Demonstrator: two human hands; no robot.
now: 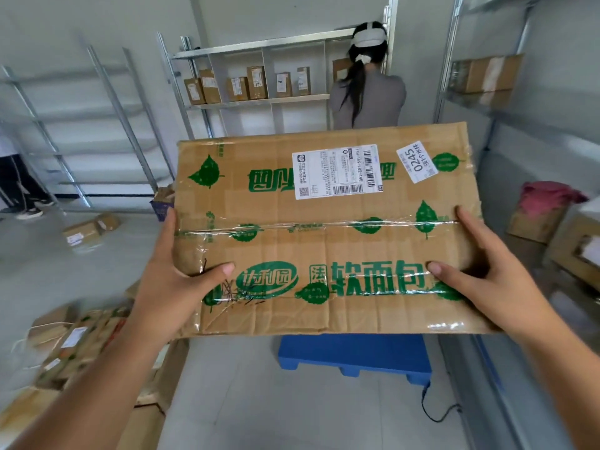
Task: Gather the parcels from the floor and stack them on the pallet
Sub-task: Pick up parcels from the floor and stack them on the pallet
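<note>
The parcel (324,228), a wide flat cardboard box printed with green leaves and green lettering, is held up in the air in front of the person, its broad face turned toward the camera and sealed along the middle with clear tape. A white shipping label (337,172) and a smaller white sticker (417,161) reading 0245 sit on its upper part. The left hand (175,277) grips the box's left edge, thumb pressed across the front face and fingers wrapped behind. The right hand (480,271) grips the right edge in the same way, thumb on the front and fingers curled round the side. Below the box, partly hidden by it, a blue pallet (354,355) stands on the pale floor (259,401), with a black cable (435,407) trailing beside its right corner. More cardboard parcels (74,345) lie heaped on the floor at the lower left, and another small box (87,230) lies further off to the left. Behind the held box, a person (367,92) with their back turned stands at a metal shelf (253,99) that carries a row of small boxes. A box holding pink material (548,196) is at the right.
</note>
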